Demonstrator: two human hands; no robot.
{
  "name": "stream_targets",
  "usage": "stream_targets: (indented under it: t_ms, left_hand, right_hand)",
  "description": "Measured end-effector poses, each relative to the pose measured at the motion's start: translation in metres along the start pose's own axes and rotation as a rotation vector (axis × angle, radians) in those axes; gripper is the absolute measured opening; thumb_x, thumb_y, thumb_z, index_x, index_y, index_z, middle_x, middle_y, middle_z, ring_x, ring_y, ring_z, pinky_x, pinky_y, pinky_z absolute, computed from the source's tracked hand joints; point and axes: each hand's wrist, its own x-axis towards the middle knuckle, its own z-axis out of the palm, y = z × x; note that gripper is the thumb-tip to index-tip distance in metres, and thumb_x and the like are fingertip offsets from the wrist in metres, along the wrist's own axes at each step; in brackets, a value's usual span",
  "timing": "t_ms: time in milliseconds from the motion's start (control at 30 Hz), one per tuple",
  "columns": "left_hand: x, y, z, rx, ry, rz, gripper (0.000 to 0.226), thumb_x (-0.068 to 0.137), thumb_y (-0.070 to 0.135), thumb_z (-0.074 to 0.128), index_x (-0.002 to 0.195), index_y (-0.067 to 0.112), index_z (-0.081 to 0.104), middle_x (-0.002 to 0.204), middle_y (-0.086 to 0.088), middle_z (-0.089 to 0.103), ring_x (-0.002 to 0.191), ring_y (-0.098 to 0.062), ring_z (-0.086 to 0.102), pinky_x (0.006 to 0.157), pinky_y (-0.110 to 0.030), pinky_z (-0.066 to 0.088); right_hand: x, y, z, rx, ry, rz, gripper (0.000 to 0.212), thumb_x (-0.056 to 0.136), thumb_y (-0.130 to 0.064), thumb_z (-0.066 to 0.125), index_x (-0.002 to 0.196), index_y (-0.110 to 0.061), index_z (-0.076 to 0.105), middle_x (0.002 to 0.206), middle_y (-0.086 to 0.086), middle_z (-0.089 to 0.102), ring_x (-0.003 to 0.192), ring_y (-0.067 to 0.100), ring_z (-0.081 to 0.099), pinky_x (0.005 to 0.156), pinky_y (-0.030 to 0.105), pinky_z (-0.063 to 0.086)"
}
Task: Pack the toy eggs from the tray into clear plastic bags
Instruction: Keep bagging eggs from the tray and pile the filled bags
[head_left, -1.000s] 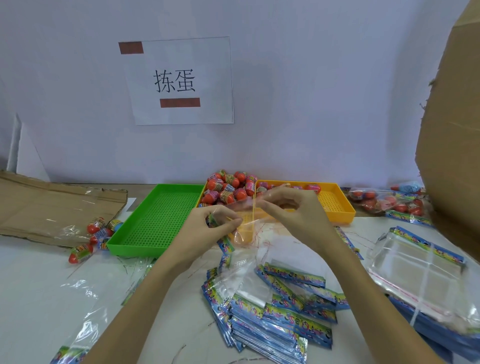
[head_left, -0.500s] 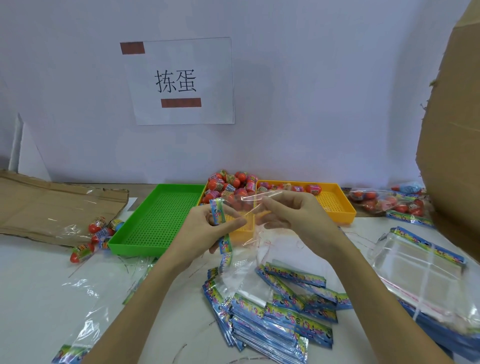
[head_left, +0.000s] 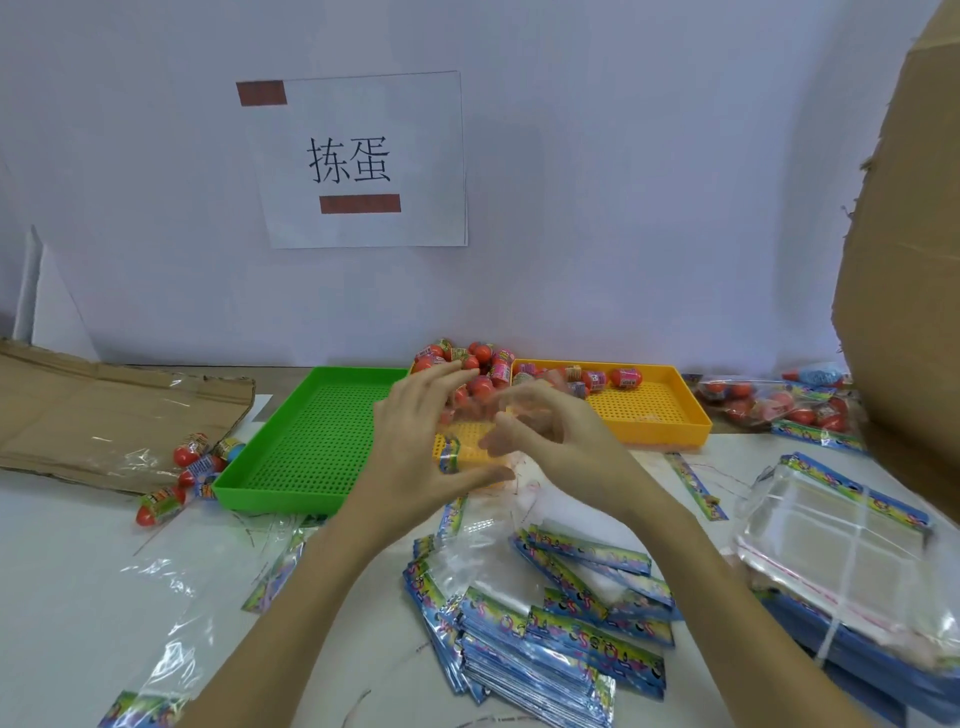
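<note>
between both hands (head_left: 415, 447), clear bag (head_left: 470, 415)

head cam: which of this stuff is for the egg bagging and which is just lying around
For the job:
- toy eggs
- yellow tray
- clear bag in the hands
- stack of empty bags

Lying about:
- green tray
- flattened cardboard
- paper sign

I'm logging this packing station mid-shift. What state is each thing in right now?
green tray: holds nothing.
yellow tray: toy eggs heaped at its left end.
clear bag: off the table, between both hands, no egg inside.
left hand: thumb pinches the bag.
right hand: blurred, fingers curled at the bag.
filled bags: packed, far right.
</note>
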Motion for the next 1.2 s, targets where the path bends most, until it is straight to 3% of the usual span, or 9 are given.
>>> stream_targets:
  t_ms: [133,200,367,533,600,767,867,1067,1200]
  left_hand:
    - [-0.003,0.006,0.004,-0.087,-0.102,-0.037,0.081,0.079,0.063,0.077,0.147,0.026,0.053,0.124,0.013,0.068,0.114,0.004,0.057,0.104,-0.042,0.045]
    - [-0.003,0.004,0.002,-0.146,-0.138,-0.077,0.072,0.080,0.050,0.084,0.142,0.028,0.056,0.103,0.009,0.073,0.095,-0.008,0.068,0.088,-0.044,0.056]
    - [-0.003,-0.001,0.000,-0.123,-0.127,-0.019,0.052,0.081,0.044,0.086,0.125,0.030,0.063,0.076,0.017,0.068,0.060,0.001,0.063,0.061,-0.015,0.047]
    - [-0.001,-0.016,-0.008,-0.232,-0.005,-0.178,0.028,0.086,0.032,0.084,0.109,0.019,0.075,0.074,0.013,0.078,0.057,0.000,0.071,0.058,-0.023,0.058]
    - [0.000,-0.023,-0.011,-0.252,0.104,-0.305,0.015,0.092,0.025,0.081,0.105,0.020,0.077,0.073,0.016,0.077,0.056,-0.001,0.071,0.055,-0.015,0.053]
    - [0.000,-0.038,-0.018,-0.579,0.448,-0.689,0.006,0.100,0.017,0.072,0.100,0.023,0.070,0.080,0.003,0.081,0.056,-0.019,0.075,0.048,-0.021,0.054]
    - [0.000,-0.046,-0.023,-0.714,0.588,-0.803,0.006,0.099,0.019,0.074,0.102,0.015,0.070,0.079,0.003,0.081,0.051,-0.015,0.072,0.050,-0.021,0.053]
    - [0.003,-0.045,-0.022,-0.773,0.585,-0.830,0.026,0.092,0.020,0.081,0.112,0.006,0.073,0.084,-0.004,0.081,0.053,-0.017,0.072,0.049,-0.024,0.056]
    - [0.003,-0.041,-0.021,-0.774,0.567,-0.819,0.025,0.093,0.017,0.080,0.112,0.003,0.073,0.084,-0.005,0.081,0.052,-0.016,0.072,0.048,-0.025,0.056]
  right_hand:
    - [-0.002,0.000,0.013,-0.189,-0.040,-0.117,0.021,0.105,-0.025,0.059,0.102,-0.020,0.079,0.094,-0.010,0.078,0.091,0.003,0.073,0.087,0.018,0.053]
    - [-0.003,-0.003,0.015,-0.201,-0.033,-0.150,0.025,0.107,-0.026,0.057,0.099,-0.021,0.081,0.094,-0.011,0.078,0.091,0.003,0.071,0.088,0.009,0.047]
    - [-0.001,-0.006,0.008,-0.057,0.025,-0.186,0.032,0.108,-0.025,0.054,0.101,-0.010,0.081,0.091,-0.002,0.080,0.090,0.012,0.076,0.087,0.033,0.060]
    - [0.003,0.000,-0.002,0.128,0.292,-0.204,0.035,0.111,-0.020,0.047,0.100,-0.006,0.077,0.090,0.005,0.079,0.089,0.023,0.077,0.087,0.040,0.061]
    - [0.006,0.008,0.000,0.127,0.317,-0.135,0.032,0.110,-0.017,0.047,0.101,-0.006,0.075,0.091,0.005,0.079,0.089,0.022,0.076,0.088,0.043,0.061]
    - [0.005,0.027,0.036,-0.223,0.104,-0.039,0.027,0.108,-0.027,0.051,0.116,-0.016,0.074,0.112,-0.010,0.074,0.106,0.000,0.065,0.095,0.027,0.052]
    - [0.013,0.029,0.060,-0.422,-0.030,-0.095,0.036,0.110,-0.035,0.046,0.133,-0.015,0.066,0.135,-0.004,0.066,0.125,0.008,0.056,0.109,0.032,0.044]
    - [0.019,0.039,0.093,-0.860,-0.103,-0.160,0.051,0.109,-0.056,0.020,0.154,-0.040,0.038,0.172,-0.003,0.018,0.158,0.015,0.014,0.123,0.044,0.013]
    - [0.020,0.042,0.097,-0.902,-0.071,-0.141,0.052,0.109,-0.056,0.014,0.152,-0.043,0.040,0.170,-0.005,0.025,0.158,0.015,0.012,0.122,0.045,0.010]
